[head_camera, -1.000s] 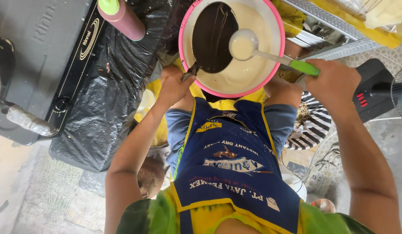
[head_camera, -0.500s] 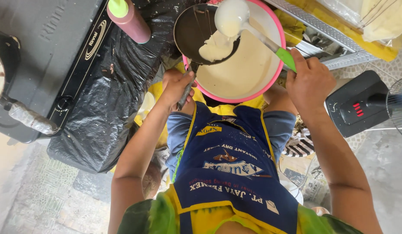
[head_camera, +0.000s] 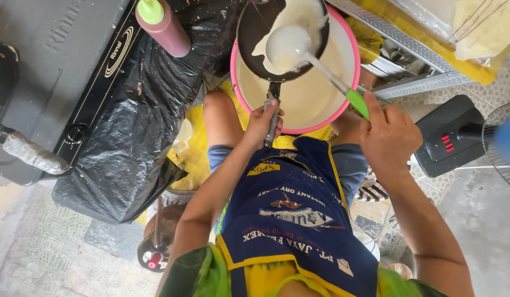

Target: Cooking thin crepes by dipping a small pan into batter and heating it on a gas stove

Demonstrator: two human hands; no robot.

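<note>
Gripping the dark handle, my left hand [head_camera: 264, 122] is wrapped tight around it and holds the small black frying pan [head_camera: 260, 33] over the pink-rimmed basin of pale batter [head_camera: 315, 93], which sits on my lap. Off to the left, a black plastic sheet [head_camera: 128, 148] drapes beside a gas stove [head_camera: 51, 60], with a pink squeeze bottle [head_camera: 164, 25] on it. My right hand [head_camera: 389, 135] pinches the green handle of a ladle [head_camera: 288, 47], its batter-coated bowl resting inside the pan.
</note>
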